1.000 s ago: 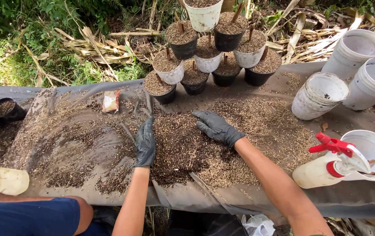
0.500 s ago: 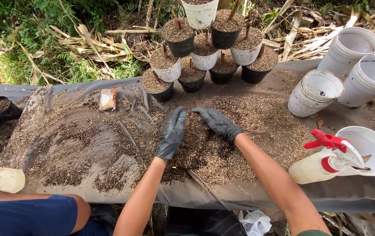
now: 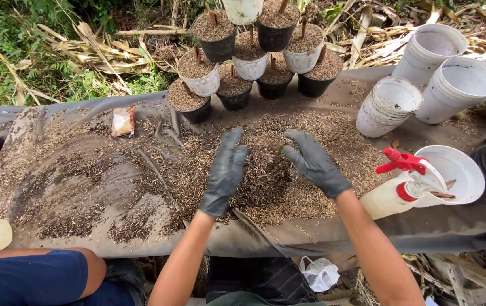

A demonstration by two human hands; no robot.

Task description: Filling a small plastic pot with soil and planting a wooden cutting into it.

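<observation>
Head view: a person's two gloved hands work a heap of potting mix on a covered table.
Table cover (image 3: 424, 229): dark sheet spread over the bench, strewn with mix from the left end to the right.
Potting mix (image 3: 265, 181): brown husky heap in the middle of the sheet, between and under both hands; thinner patches trail off to the left.
Filled pots (image 3: 237, 85): cluster of black and white pots at the far edge, each topped with mix and a stick cutting.
Empty pots (image 3: 387, 105): white stacks at the far right, well apart from the heap.
Spray bottle (image 3: 396, 190): lying just beside the right wrist, red trigger up.
Left hand (image 3: 226, 170): flat and open, fingers together, palm resting on the heap's left flank, gripping nothing.
Right hand (image 3: 313, 161): open, fingers slightly curled, pressing the heap's right flank, gripping nothing.
Doing it well: I judge that drawing both palms inward evenly, low against the sheet, would gather the mix without spilling it over the near edge.
</observation>
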